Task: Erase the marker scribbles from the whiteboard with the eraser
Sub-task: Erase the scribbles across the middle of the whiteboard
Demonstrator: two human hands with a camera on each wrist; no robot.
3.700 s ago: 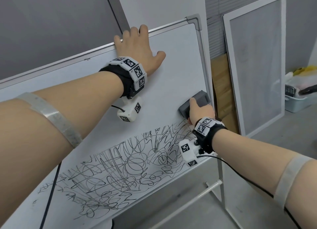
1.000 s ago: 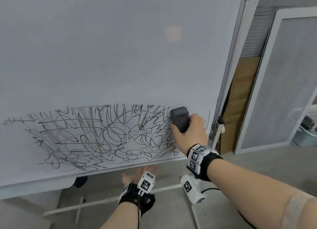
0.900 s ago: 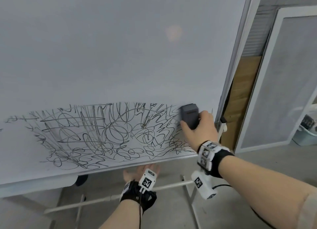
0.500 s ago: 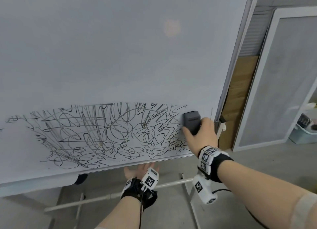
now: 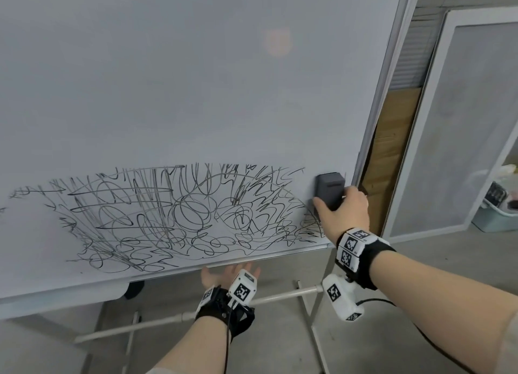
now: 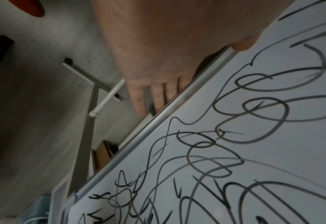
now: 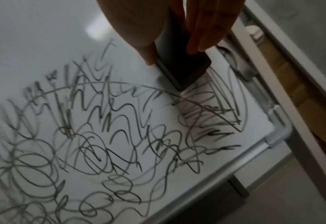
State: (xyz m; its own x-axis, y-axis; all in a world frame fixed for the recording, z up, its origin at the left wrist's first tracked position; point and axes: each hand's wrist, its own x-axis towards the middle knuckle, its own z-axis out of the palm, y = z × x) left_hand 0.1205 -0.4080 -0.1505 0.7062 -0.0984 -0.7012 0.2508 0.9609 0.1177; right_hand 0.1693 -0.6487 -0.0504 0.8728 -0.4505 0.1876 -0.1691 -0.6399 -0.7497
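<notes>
The whiteboard (image 5: 196, 79) fills most of the head view, with black marker scribbles (image 5: 182, 216) across its lower part. My right hand (image 5: 343, 214) grips the dark grey eraser (image 5: 329, 190) and holds it flat on the board at the scribbles' upper right end, close to the right frame. In the right wrist view the thumb and fingers (image 7: 202, 30) clasp the eraser (image 7: 183, 68) from both sides, above the scribbles (image 7: 100, 136). My left hand (image 5: 224, 274) is under the board's lower edge, its straight fingers (image 6: 158, 97) reaching behind the frame.
Below the board are the stand's legs and a white crossbar (image 5: 280, 292). A marker tray (image 5: 64, 298) hangs at the lower left. To the right lean wooden boards (image 5: 392, 155) and a framed panel (image 5: 462, 121). A plastic bin (image 5: 496, 214) sits on the floor beyond.
The eraser has slid right along the scribbles' top toward the board's frame. The left hand, which lay on the board's top 3.7 s ago, stays at the lower edge.
</notes>
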